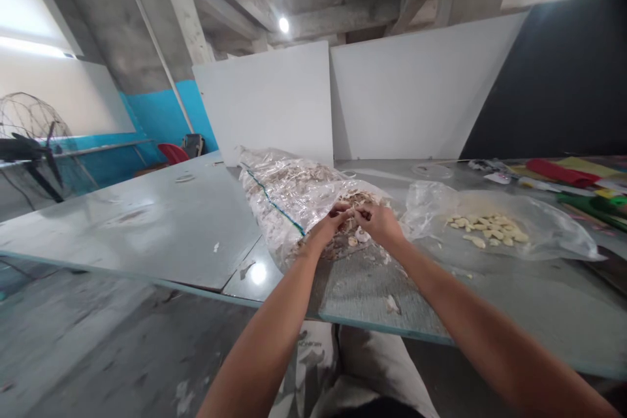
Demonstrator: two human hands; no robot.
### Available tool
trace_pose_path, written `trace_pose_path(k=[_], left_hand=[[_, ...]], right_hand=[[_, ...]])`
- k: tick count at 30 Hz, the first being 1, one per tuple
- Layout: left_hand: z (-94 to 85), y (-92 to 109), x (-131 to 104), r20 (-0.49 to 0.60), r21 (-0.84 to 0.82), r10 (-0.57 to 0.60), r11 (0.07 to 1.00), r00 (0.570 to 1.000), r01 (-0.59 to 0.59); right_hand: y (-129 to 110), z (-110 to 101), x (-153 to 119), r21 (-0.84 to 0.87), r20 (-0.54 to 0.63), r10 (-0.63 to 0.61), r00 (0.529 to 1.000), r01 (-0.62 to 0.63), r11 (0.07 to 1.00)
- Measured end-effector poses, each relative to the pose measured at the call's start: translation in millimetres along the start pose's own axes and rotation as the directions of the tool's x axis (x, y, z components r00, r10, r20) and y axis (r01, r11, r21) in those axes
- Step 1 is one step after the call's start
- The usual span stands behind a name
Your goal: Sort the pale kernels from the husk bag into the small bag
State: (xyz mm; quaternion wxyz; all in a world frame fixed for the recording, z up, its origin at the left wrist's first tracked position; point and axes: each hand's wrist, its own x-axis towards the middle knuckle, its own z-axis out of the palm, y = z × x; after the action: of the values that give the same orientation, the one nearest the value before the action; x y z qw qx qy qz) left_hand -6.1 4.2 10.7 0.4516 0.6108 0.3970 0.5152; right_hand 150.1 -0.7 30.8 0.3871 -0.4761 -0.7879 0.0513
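My left hand [333,225] and my right hand [378,222] meet over the mouth of a large clear plastic bag [294,173]. Both sets of fingers are pinched together on a small pale garlic clove, mostly hidden by the fingertips. Under and around them lies a pile of dry garlic skins [360,199] spilling from the bag. A whitish garlic bulb [362,235] sits just below my right hand. To the right, a second clear bag [553,222] lies flat with many peeled garlic cloves [490,228] inside.
The grey table [166,235] has its front edge close to my lap. Loose skin scraps [392,304] lie near that edge. Red cloth [561,173] and other coloured items are at the far right. White panels [274,104] stand behind; a fan [34,137] is at far left.
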Motion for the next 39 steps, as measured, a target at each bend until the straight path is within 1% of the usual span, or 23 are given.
trace_pose_path(k=[3,7,11,15,20,24,27,31,35,37,39], left_hand=[[1.0,-7,6,-0.022,-0.034,0.015,0.999,1.0,-0.016],[2.5,-10,8,-0.043,-0.046,0.014,0.999,0.999,-0.016],[2.3,-13,9,-0.041,-0.063,0.014,0.998,0.999,-0.016],[1.7,-15,9,-0.042,-0.048,0.015,0.999,0.999,-0.017],[2.4,-13,6,0.001,-0.067,0.033,0.997,0.999,-0.033],[2.8,-15,8,-0.002,-0.062,0.038,0.997,0.999,-0.038],[2.2,-16,9,-0.036,-0.033,0.022,0.999,0.999,-0.023],[0.7,-14,9,-0.111,0.064,-0.024,0.997,0.994,0.032],[-0.3,-10,7,-0.127,0.131,-0.045,0.989,0.991,0.062],[-0.6,-8,7,-0.125,0.142,-0.044,0.988,0.991,0.062],[-0.9,-8,7,-0.125,0.136,-0.047,0.989,0.991,0.064]], right_hand=[[-1,0,0,-0.044,0.015,-0.001,1.0,0.002,0.999],[0,2,0,-0.126,0.028,-0.015,0.999,0.019,0.992],[2,4,1,-0.22,0.038,-0.04,0.998,0.047,0.974],[1,2,1,-0.228,0.027,-0.029,0.999,0.034,0.973],[-1,-4,1,-0.219,-0.028,-0.019,0.999,0.012,0.976],[1,-7,2,-0.188,-0.087,0.023,0.996,-0.039,0.981],[3,-7,2,-0.178,-0.09,0.054,0.995,-0.069,0.982],[3,-8,2,-0.067,-0.119,0.045,0.992,-0.053,0.996],[3,-5,2,0.033,-0.078,0.038,0.996,-0.036,0.999],[3,-3,3,0.144,-0.059,0.049,0.997,-0.04,0.989],[2,-1,3,0.276,-0.026,0.062,0.998,-0.053,0.96]])
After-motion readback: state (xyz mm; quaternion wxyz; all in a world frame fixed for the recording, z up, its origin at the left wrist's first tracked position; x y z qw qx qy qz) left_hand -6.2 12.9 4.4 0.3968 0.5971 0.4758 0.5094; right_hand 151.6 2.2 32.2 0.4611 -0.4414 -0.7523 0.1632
